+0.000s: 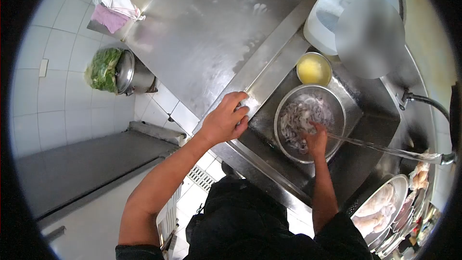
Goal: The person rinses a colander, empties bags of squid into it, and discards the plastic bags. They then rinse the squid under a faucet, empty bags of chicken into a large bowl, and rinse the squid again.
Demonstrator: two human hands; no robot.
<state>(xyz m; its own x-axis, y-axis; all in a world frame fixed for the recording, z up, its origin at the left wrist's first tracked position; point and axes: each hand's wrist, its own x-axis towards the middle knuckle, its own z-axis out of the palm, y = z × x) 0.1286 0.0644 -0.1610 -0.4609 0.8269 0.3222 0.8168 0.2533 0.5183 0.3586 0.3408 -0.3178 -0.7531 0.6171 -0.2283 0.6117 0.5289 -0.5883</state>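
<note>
A round metal bowl (pixel 277 130) in the sink holds water and many pale grey, purplish strips (pixel 304 111) that look like cut squid. My right hand (pixel 316 142) reaches into the bowl, fingers apart among the strips and fingertips partly hidden. My left hand (pixel 226 119) is at the sink's near left edge, fingers curled; something small and pale shows between them, too hidden to name. From the tap (pixel 447 158) at the right, a stream of water (pixel 385 148) runs toward the bowl and my right hand.
A small bowl of yellow contents (pixel 314 69) stands behind the metal bowl. Raw poultry fills a colander (pixel 403 188) at lower right. A white container (pixel 315 29) is beyond the sink (pixel 380 120). The steel counter (pixel 192 33) extends left, near a lidded pot (pixel 139 74) and bagged greens (pixel 103 70).
</note>
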